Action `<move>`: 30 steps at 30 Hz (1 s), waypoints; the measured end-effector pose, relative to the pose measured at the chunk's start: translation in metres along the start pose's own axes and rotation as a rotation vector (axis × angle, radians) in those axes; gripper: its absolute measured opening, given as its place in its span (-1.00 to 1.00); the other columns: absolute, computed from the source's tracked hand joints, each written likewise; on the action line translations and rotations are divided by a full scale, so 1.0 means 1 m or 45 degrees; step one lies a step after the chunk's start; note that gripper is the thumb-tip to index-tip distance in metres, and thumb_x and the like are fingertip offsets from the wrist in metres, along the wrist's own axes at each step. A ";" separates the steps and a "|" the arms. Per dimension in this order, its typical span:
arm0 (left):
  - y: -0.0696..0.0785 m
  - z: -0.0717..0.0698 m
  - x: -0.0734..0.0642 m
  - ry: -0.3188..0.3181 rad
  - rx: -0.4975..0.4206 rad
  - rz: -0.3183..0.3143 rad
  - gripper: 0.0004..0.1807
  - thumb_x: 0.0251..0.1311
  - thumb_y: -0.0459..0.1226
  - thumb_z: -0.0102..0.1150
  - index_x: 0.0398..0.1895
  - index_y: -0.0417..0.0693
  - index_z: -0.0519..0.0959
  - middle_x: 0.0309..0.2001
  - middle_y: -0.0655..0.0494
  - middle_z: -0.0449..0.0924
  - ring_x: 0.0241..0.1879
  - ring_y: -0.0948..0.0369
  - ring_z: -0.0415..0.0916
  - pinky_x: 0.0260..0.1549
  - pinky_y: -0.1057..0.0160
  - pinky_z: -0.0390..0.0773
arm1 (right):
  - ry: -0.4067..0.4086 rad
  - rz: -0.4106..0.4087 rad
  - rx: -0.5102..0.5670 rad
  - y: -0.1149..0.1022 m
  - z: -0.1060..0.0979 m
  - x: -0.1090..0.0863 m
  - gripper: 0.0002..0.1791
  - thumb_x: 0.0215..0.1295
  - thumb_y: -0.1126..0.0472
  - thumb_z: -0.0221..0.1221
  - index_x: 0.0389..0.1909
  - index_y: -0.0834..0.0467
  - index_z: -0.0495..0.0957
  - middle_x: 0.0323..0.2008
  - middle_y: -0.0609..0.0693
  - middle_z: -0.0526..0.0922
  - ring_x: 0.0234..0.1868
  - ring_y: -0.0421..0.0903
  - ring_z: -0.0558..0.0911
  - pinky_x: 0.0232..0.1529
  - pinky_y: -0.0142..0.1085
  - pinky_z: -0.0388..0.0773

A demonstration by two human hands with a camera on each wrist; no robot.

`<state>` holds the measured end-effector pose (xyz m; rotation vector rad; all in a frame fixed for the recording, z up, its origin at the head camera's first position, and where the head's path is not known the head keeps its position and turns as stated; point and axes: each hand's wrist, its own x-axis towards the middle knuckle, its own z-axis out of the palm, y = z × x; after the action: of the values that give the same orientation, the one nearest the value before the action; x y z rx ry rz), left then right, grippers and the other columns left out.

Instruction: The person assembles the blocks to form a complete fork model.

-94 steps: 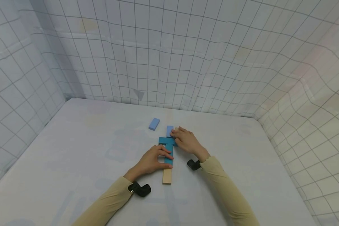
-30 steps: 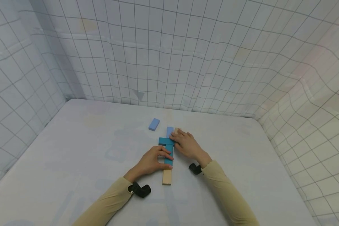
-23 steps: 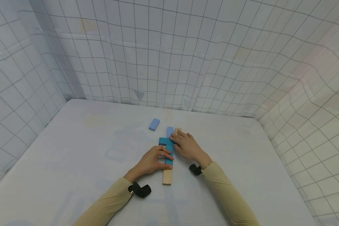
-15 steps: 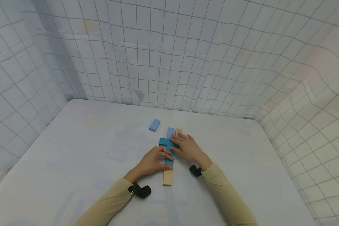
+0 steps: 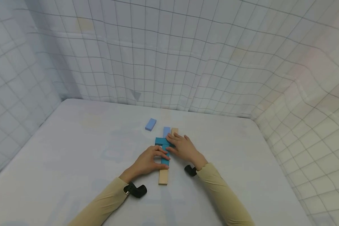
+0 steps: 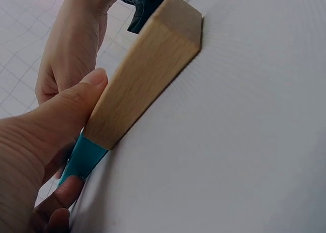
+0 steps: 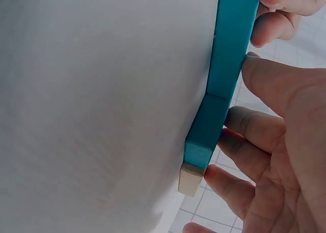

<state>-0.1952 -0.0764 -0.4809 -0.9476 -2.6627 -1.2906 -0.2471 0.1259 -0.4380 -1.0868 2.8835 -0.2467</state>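
Wooden blocks form a cross-like layout on the table. My left hand (image 5: 148,161) rests over the lengthwise teal block (image 5: 164,162), fingertips along its right edge. Its thumb lies on the near tan block (image 6: 142,75), right by the joint with the teal one. The fingers of my right hand (image 5: 185,149) lie over the right end of the crosswise teal block (image 5: 160,141), partly hiding it. The right thumb touches the lengthwise teal block by the joint. Beyond the crossbar, a light blue block (image 5: 166,131) and a second tan block (image 5: 174,131) stand side by side, their near ends behind my fingers.
A loose light blue block (image 5: 150,124) lies slanted, left of and beyond the layout. White cloth covers the table (image 5: 101,175). Gridded curtains (image 5: 147,62) enclose its back and sides. Each wrist wears a black camera (image 5: 135,190).
The right hand has drawn slightly back toward me, showing more of the far tan block. Its thumb has shifted left onto the lengthwise teal block. The left hand keeps its place on the blocks.
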 end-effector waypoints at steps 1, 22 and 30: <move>0.000 0.000 0.000 -0.002 0.014 0.007 -0.65 -0.02 0.05 0.39 -0.19 0.12 0.72 -0.05 0.22 0.49 0.04 0.14 0.38 0.05 0.05 0.38 | 0.000 0.005 0.001 0.000 0.000 0.001 -0.34 0.39 -0.12 0.03 0.39 0.15 0.25 0.37 0.01 0.22 0.39 0.06 0.16 0.23 0.22 0.10; 0.015 -0.017 0.005 0.078 0.476 0.219 -0.82 0.04 -0.08 0.40 -0.33 0.09 0.72 -0.27 0.29 0.55 -0.22 0.27 0.46 -0.25 0.26 0.51 | -0.004 0.041 0.000 -0.004 0.004 0.003 -0.33 0.38 -0.16 0.01 0.39 0.11 0.24 0.38 -0.04 0.20 0.39 0.01 0.16 0.24 0.19 0.12; -0.016 -0.043 0.030 0.221 0.601 -0.025 -0.60 0.20 -0.11 0.27 0.01 -0.16 0.61 0.07 -0.11 0.48 0.08 -0.02 0.40 0.03 -0.01 0.41 | -0.015 0.038 0.033 -0.002 0.000 0.001 -0.33 0.39 -0.14 0.01 0.39 0.14 0.23 0.39 0.00 0.18 0.39 0.02 0.15 0.22 0.20 0.16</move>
<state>-0.2379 -0.0998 -0.4551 -0.7078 -2.6562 -0.6541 -0.2466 0.1231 -0.4376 -1.0370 2.8756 -0.2746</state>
